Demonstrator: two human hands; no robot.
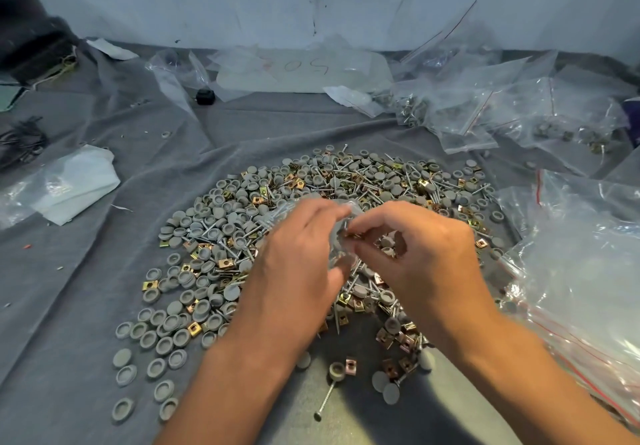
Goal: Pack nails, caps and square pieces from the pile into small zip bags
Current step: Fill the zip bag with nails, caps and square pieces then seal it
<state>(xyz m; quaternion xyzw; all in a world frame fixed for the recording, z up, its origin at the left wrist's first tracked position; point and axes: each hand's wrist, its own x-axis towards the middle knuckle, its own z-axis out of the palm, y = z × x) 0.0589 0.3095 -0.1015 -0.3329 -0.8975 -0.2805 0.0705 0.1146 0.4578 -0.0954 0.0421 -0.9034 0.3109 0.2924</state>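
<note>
My left hand (298, 247) grips a small clear bag (332, 233), fingers curled round it, above the middle of the pile (242, 223). My right hand (408, 247) meets it at the bag's mouth, thumb and forefinger pinching a square piece (353, 236), with a few caps (388, 245) cupped in its palm. Caps, nails and square pieces spread over the grey cloth (86, 271). Filled bags (485, 109) lie toward the far right corner; more plastic (581, 271) lies along the right edge.

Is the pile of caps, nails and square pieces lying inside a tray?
No, the pile lies loose on the grey cloth, with no tray or rim around it.
</note>
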